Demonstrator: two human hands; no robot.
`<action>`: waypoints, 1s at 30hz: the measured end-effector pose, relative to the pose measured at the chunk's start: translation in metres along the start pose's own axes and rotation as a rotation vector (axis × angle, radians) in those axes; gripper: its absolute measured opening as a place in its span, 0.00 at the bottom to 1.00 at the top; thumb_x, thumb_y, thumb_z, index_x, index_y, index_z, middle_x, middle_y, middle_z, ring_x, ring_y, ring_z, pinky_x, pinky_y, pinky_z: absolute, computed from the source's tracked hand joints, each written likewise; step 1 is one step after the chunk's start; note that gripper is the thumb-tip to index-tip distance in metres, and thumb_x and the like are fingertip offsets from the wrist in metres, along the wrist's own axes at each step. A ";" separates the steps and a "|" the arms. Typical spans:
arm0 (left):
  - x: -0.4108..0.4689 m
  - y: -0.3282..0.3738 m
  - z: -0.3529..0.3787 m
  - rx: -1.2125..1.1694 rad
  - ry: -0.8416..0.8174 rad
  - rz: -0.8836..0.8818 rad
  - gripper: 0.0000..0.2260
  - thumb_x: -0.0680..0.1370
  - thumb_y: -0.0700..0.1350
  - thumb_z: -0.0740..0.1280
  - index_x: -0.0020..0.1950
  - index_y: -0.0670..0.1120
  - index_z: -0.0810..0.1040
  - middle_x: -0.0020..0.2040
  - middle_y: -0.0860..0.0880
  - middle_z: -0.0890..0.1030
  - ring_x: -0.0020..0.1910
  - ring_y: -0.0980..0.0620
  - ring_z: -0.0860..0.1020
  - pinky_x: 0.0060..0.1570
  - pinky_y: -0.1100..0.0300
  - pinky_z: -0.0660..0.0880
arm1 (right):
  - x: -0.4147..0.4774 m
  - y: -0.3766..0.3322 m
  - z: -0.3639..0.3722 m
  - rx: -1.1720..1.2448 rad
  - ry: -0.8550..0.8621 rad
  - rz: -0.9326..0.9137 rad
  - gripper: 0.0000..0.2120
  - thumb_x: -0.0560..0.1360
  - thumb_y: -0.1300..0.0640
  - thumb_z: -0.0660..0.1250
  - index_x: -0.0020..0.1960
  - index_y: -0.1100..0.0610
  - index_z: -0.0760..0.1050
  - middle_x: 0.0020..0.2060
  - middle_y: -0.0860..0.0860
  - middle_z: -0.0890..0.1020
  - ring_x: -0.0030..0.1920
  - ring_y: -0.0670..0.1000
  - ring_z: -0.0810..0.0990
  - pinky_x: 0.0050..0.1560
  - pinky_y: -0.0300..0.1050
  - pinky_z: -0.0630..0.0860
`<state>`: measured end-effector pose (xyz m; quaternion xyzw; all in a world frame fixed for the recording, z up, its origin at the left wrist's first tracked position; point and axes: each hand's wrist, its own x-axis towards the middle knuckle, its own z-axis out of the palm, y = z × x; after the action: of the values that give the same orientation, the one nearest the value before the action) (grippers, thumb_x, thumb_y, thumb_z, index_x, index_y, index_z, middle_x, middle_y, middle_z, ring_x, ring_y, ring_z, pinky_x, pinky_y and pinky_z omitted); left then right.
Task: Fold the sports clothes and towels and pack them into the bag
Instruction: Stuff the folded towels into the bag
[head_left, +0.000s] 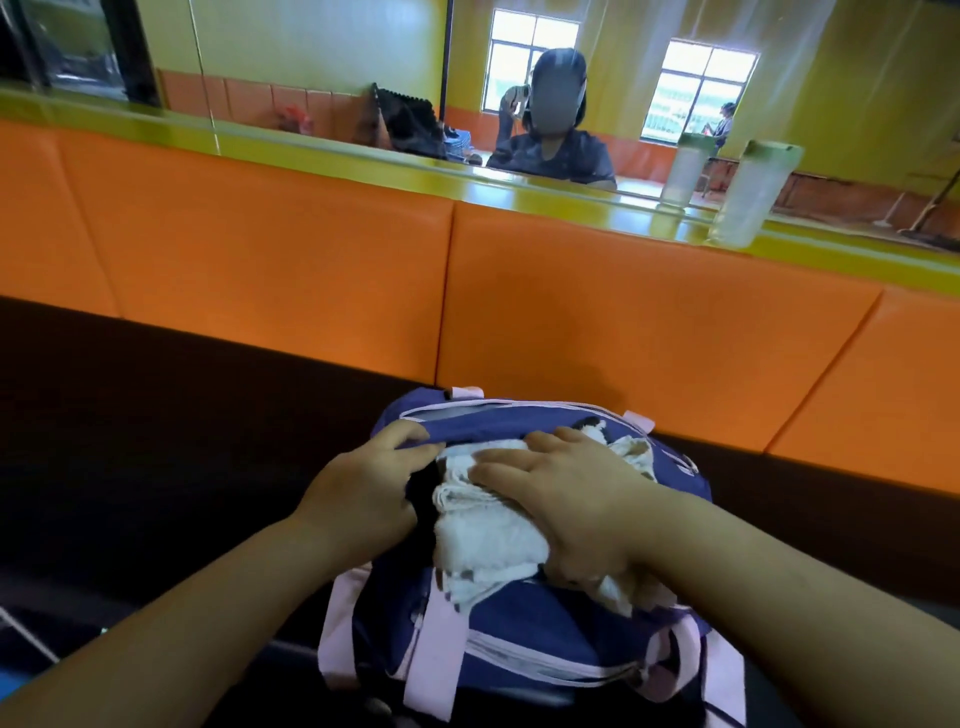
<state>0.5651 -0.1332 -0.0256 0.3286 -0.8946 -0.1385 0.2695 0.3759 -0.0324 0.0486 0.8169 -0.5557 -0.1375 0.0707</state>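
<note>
The left hand (363, 488) sits at the left end of the bag's top opening. Its fingers curl over the far flap of the zip edge and grip it, pulling the mouth wide. Just right of it, in the gap, a dark garment (421, 491) shows as a black patch already inside.

The navy duffel bag (524, 623) with pink straps lies on a dark bench seat (156, 441), its long axis running left to right across the view. The folded white towel (488, 540) lies crosswise to that axis. It is half in the opening, and its near end hangs over the bag's front wall.

The right hand (566, 499) lies on top of the towel with its fingers straight and spread, pressing down. The thumb is at the towel's near edge, but whether it hooks under is unclear. This hand is the one on the towel, so the push down and away into the bag probably falls to it.

At the right end of the opening sits a patterned white-and-black cloth (597, 431), kind unclear.

Count: one bag, one white towel, one dark garment, one patterned cloth. Far right, one clear bottle (753, 197) stands on the green ledge.
</note>
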 end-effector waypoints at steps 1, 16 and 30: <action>-0.001 0.000 -0.003 -0.008 -0.015 0.018 0.22 0.70 0.43 0.68 0.64 0.55 0.76 0.62 0.57 0.72 0.52 0.53 0.77 0.46 0.57 0.76 | 0.005 0.001 -0.001 -0.003 -0.003 0.024 0.38 0.64 0.49 0.71 0.71 0.49 0.60 0.70 0.48 0.67 0.60 0.57 0.71 0.61 0.55 0.67; 0.001 0.001 -0.006 -0.011 -0.207 -0.029 0.38 0.66 0.56 0.75 0.73 0.55 0.65 0.70 0.62 0.62 0.64 0.60 0.67 0.54 0.68 0.66 | 0.031 -0.021 0.037 -0.041 0.073 0.222 0.46 0.59 0.37 0.72 0.68 0.58 0.60 0.64 0.58 0.63 0.56 0.61 0.68 0.59 0.57 0.66; 0.003 0.004 0.006 0.044 -0.192 -0.056 0.33 0.70 0.53 0.72 0.73 0.54 0.65 0.73 0.59 0.61 0.65 0.57 0.70 0.59 0.64 0.67 | -0.057 0.019 0.063 0.393 -0.054 0.413 0.61 0.53 0.25 0.71 0.69 0.29 0.30 0.73 0.48 0.29 0.75 0.59 0.34 0.72 0.68 0.49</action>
<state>0.5579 -0.1318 -0.0275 0.3446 -0.9096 -0.1571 0.1709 0.3201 0.0159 0.0021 0.6804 -0.7281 -0.0314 -0.0775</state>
